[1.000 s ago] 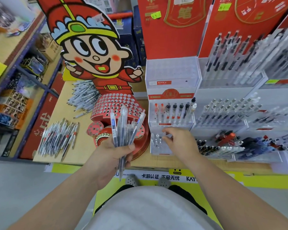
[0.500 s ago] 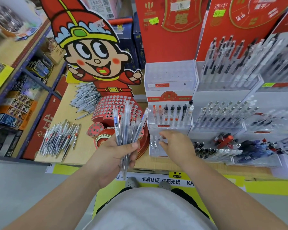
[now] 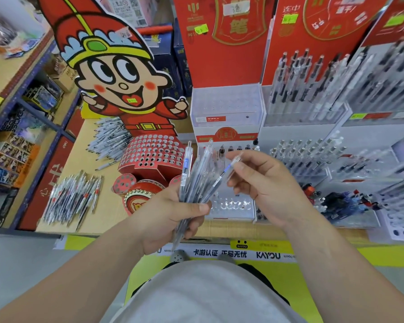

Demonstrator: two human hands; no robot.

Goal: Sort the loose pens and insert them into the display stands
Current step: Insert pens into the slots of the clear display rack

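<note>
Nearest to the person, the left hand (image 3: 168, 217) holds a bundle of clear pens (image 3: 191, 178) upright like a fan, with the fingers curled round the lower part and the thumb pressed across the front. Just beside it, the right hand (image 3: 268, 190) pinches a single pen (image 3: 226, 170) with a blue band near its top, between thumb and forefinger; the lower end of this pen lies in the bundle, so I judge that it is being picked out for the next hole. Behind the hands stands a white tiered stand (image 3: 226, 127). Its lowest tier (image 3: 231, 206) shows a few clear pens, its middle tier has one row of dark-capped pens (image 3: 238, 149), and its top tier (image 3: 226, 101) seems to have no pens. To the left, the red cardboard stand (image 3: 154, 155) has many open holes and no pen in them. Farther left, on the wooden table (image 3: 84, 159), lie two heaps of loose pens, one near (image 3: 72, 197) and one farther back (image 3: 112, 138). The stands on the right (image 3: 313, 155) look well filled. So the task seems to be in an early or middle part: much is left to sort.
</note>
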